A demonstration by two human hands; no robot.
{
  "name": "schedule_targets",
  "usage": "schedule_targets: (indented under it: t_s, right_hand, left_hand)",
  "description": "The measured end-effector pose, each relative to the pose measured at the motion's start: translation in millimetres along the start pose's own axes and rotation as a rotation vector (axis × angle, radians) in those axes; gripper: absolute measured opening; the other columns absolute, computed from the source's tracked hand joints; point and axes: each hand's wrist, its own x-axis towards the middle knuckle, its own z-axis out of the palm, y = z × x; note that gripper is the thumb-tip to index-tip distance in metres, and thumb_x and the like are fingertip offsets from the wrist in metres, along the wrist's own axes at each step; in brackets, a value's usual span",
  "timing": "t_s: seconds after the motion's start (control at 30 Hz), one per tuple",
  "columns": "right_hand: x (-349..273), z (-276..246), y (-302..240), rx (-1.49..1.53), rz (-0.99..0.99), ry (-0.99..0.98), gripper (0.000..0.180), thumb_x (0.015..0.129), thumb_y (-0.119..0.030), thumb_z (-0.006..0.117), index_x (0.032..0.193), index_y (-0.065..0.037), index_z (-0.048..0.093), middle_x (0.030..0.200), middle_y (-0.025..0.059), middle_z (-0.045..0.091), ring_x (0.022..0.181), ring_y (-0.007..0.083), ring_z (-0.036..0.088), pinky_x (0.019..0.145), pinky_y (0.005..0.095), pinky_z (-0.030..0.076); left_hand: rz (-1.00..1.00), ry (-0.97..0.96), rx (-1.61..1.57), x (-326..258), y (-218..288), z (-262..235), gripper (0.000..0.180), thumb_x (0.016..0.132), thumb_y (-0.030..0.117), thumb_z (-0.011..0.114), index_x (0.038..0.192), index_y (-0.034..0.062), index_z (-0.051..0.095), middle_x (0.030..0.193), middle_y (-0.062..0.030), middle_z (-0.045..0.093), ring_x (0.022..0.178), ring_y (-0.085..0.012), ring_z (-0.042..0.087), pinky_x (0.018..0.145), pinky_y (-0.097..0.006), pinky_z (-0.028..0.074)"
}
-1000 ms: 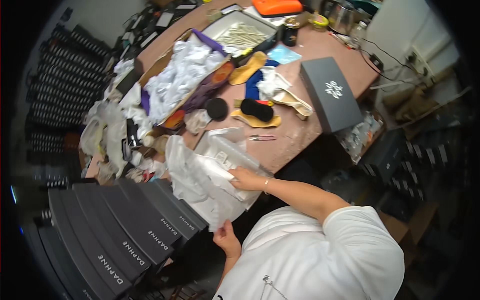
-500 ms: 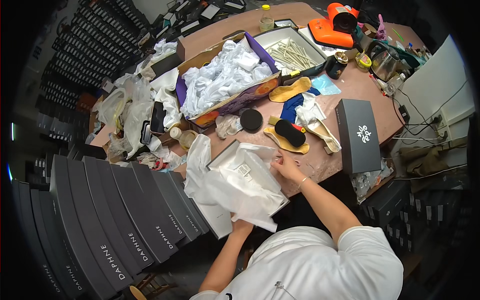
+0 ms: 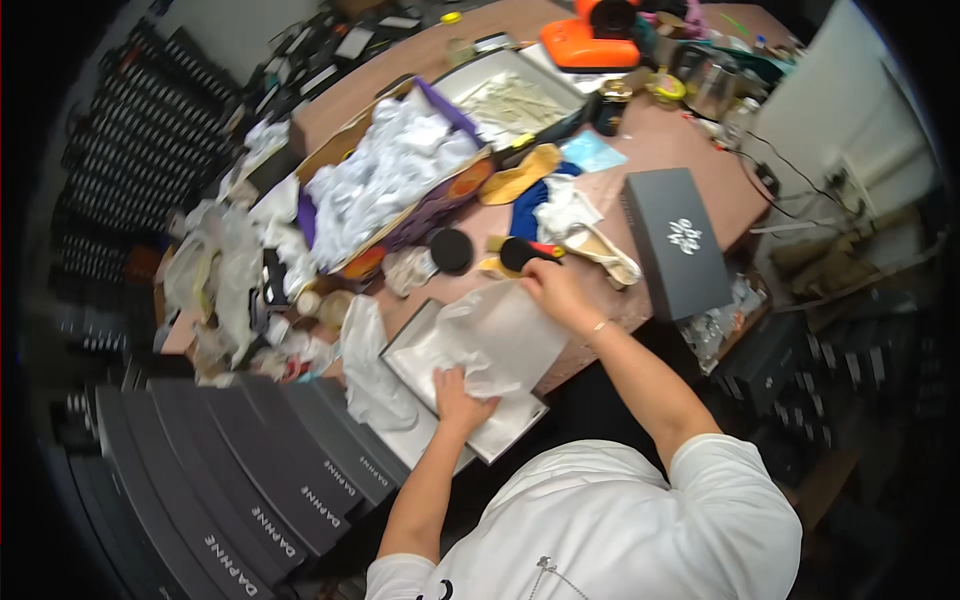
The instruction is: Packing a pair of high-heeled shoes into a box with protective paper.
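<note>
An open shoebox lies at the table's near edge, lined with white tissue paper. My right hand is closed in a pinch on the upper corner of a tissue paper sheet, which it holds raised over the box's right side. My left hand rests in the box on the white paper, fingers apart. More crumpled white paper hangs over the box's left side. Whatever lies beneath the paper is hidden.
A closed dark grey shoebox lies to the right. Behind are a black round lid, a black-headed brush and a purple carton full of white paper. Dark shoeboxes stand in a row at lower left.
My left hand has moved from under the paper at the box's near edge into the box. My right hand has drawn the tissue sheet up and outward. The view has shifted.
</note>
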Motion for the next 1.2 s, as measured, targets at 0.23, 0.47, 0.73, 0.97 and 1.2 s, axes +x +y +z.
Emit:
schedule_targets:
  t_s: [0.23,0.47,0.73,0.97,1.2]
  right_hand:
    - [-161.8,-30.1,9.9,0.200,0.202,-0.071,0.016,0.085,-0.014,0.060,0.094,-0.001,0.063,0.083,0.0183,0.065,0.076,0.0319,0.064,0.069,0.0370,0.050]
    - [-279.6,-59.8,114.6,0.532,0.964,0.515,0.016,0.089,-0.012,0.059,0.100,-0.002,0.060,0.080,0.0050,0.062,0.059,0.0104,0.056,0.051,0.0242,0.048]
    - [-235.3,-50.5,318.5,-0.005,1.034,0.509,0.039,0.078,-0.021,0.066,0.113,-0.004,0.057,0.109,0.0214,0.058,0.101,0.0381,0.057,0.084,0.0446,0.049]
    - [-181.4,-38.6,428.4,-0.431,0.848,0.091,0.040,0.079,-0.014,0.057,0.118,-0.008,0.056,0.110,0.0181,0.058,0.103,0.0317,0.057,0.081,0.0456,0.049]
    - [-188.1,-13.6,451.7,-0.010,1.054,0.106,0.044,0.082,-0.014,0.057,0.123,-0.001,0.048,0.105,0.0193,0.057,0.088,0.0355,0.064,0.068,0.0436,0.053]
  left_hand:
    - [-0.104,-0.004,0.013,4.7,0.6,12.6,0.104,0.063,0.055,0.072,0.136,-0.0087,0.034,0.141,-0.0271,0.035,0.136,-0.0378,0.027,0.114,-0.051,0.008]
    - [-0.054,-0.016,0.103,6.2,-13.6,30.3,0.108,0.062,0.053,0.076,0.138,-0.0067,0.028,0.144,-0.0230,0.033,0.135,-0.0369,0.029,0.115,-0.050,0.009]
    - [-0.083,-0.092,0.280,-0.6,-52.5,42.8,0.095,0.063,0.049,0.078,0.133,-0.0015,0.039,0.136,-0.0251,0.041,0.127,-0.0374,0.039,0.111,-0.050,0.022]
    - [-0.209,-0.201,0.270,-18.4,-36.3,45.2,0.089,0.065,0.044,0.077,0.132,-0.0019,0.041,0.132,-0.0209,0.048,0.122,-0.0340,0.045,0.104,-0.047,0.035]
    - [-0.190,-0.316,0.448,20.9,3.2,40.2,0.085,0.066,0.042,0.076,0.131,-0.0009,0.042,0.132,-0.0198,0.048,0.123,-0.0337,0.044,0.105,-0.048,0.033]
